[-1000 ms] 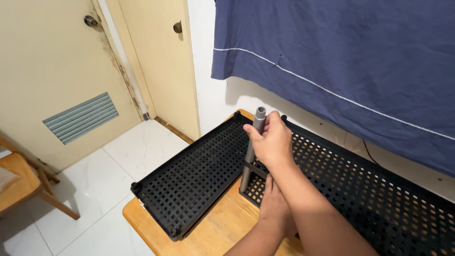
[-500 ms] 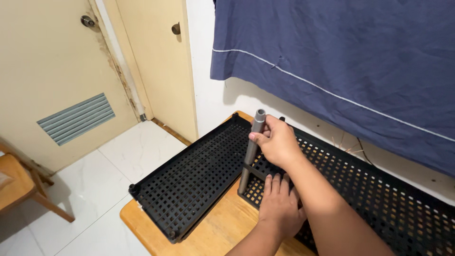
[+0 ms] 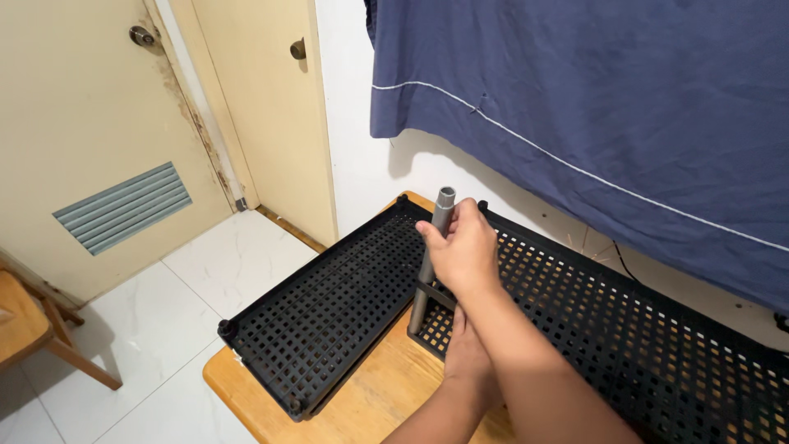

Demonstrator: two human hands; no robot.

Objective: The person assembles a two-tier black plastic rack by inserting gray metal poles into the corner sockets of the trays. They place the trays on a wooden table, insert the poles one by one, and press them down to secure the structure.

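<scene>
At shelf corner (image 3: 423,325), right hand (image 3: 464,251) gripping pole (image 3: 429,255)

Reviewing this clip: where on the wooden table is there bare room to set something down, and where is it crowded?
Bare wood shows only on the wooden table at its near edge, between the left shelf panel and the forearms. The corner of the right shelf panel is crowded: right hand grips the grey pole, left hand below it.

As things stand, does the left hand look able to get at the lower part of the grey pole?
Probably yes: the left hand rests on the right-hand black shelf close by the grey pole, whose lower part shows bare below the right hand.
</scene>
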